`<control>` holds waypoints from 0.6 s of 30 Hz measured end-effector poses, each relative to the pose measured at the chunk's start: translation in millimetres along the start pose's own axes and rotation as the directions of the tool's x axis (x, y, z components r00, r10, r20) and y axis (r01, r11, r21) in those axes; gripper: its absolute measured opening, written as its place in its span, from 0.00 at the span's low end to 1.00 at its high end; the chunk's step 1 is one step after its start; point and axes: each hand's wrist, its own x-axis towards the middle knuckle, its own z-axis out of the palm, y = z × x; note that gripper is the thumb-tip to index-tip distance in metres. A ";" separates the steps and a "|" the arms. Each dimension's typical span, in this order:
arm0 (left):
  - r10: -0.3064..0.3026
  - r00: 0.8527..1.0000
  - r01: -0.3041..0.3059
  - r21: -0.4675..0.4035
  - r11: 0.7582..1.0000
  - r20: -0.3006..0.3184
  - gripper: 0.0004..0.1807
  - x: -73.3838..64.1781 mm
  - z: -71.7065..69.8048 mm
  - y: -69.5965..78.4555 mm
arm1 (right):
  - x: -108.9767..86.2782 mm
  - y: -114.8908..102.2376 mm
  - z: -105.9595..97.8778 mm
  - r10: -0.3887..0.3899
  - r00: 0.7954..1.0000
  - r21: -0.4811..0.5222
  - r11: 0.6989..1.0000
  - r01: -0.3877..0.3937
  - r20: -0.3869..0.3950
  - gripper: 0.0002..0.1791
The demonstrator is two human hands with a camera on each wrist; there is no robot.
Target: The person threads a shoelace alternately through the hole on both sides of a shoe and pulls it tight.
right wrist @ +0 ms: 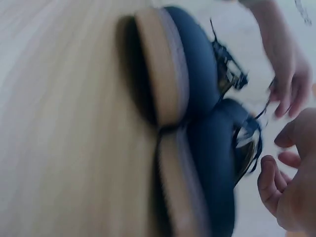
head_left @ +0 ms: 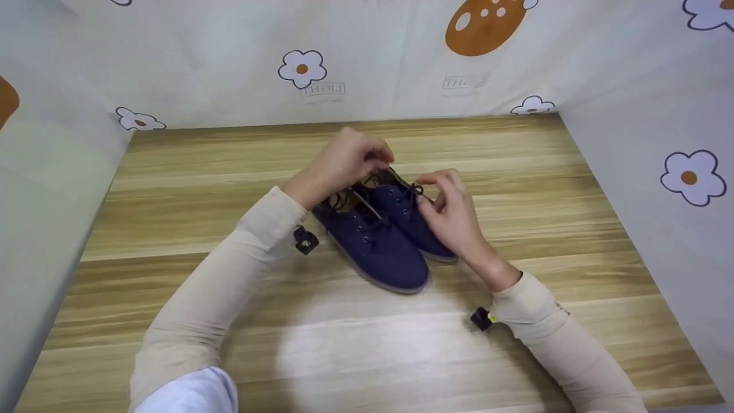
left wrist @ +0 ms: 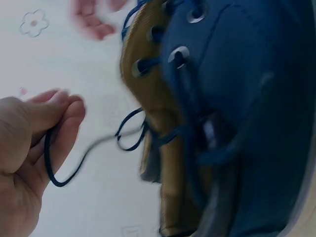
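Observation:
A pair of navy canvas lace-up shoes stands side by side on the wooden table, with the near shoe (head_left: 395,258) left of the far shoe (head_left: 391,202) and toes pointing down and right. My left hand (head_left: 347,158) is above the heel ends; in the left wrist view it pinches a dark shoelace (left wrist: 60,184) between thumb and fingers, and the lace runs in a loose curve to the shoe's eyelets. My right hand (head_left: 453,215) is at the far shoe's right side, by its lacing. In the right wrist view its thumb and fingers are bent but apart, with nothing between them.
The wood-grain table (head_left: 172,275) backs onto a pale sheet (head_left: 218,63) with flower prints, which also hangs on both sides. Small black wrist cameras (head_left: 306,240) stick out from both beige sleeves (head_left: 218,292).

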 end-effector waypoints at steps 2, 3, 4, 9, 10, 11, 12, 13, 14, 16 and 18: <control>0.033 0.998 -0.034 0.008 0.999 0.053 0.04 1.1 6.4 -1.8 | 2.2 -8.6 5.8 -0.073 0.997 -0.060 0.995 0.075 0.040 0.16; 0.039 0.996 -0.040 0.015 0.999 0.074 0.03 1.9 9.5 -2.5 | 3.4 -11.6 8.8 -0.092 0.994 -0.084 0.992 0.097 0.066 0.16; 0.037 0.995 -0.040 0.032 0.999 0.094 0.04 2.8 12.4 -3.1 | 4.5 -13.5 11.8 -0.101 0.991 -0.111 0.988 0.110 0.089 0.16; -0.016 0.978 -0.001 0.082 0.997 0.210 0.08 4.8 24.2 -7.5 | 4.1 -14.2 23.4 -0.110 0.989 -0.184 0.975 0.127 0.100 0.14; -0.025 0.973 0.006 0.080 0.997 0.231 0.09 5.1 26.3 -8.9 | 3.2 -13.1 24.3 -0.113 0.989 -0.183 0.975 0.128 0.094 0.13; -0.028 0.968 0.012 0.067 0.998 0.248 0.10 5.0 27.8 -10.2 | 2.2 -12.3 24.9 -0.117 0.989 -0.178 0.975 0.131 0.088 0.12; -0.031 0.965 0.019 0.049 0.999 0.260 0.11 4.6 28.9 -11.5 | 1.5 -11.4 25.4 -0.121 0.989 -0.173 0.976 0.134 0.085 0.11; -0.030 0.963 0.023 0.030 0.999 0.267 0.11 3.9 29.5 -12.8 | 1.0 -10.7 25.7 -0.124 0.989 -0.169 0.976 0.136 0.082 0.11; -0.028 0.964 0.028 0.004 1.000 0.266 0.11 3.3 30.0 -14.1 | 0.6 -10.1 25.8 -0.124 0.989 -0.163 0.977 0.136 0.081 0.11; -0.031 0.967 0.045 -0.050 0.998 0.254 0.11 2.3 30.2 -16.3 | 0.2 -9.1 25.5 -0.116 0.990 -0.149 0.981 0.127 0.082 0.10; -0.052 0.976 0.068 -0.072 0.995 0.213 0.11 1.8 29.6 -17.6 | 0.6 -8.1 25.0 -0.107 0.991 -0.145 0.982 0.119 0.084 0.11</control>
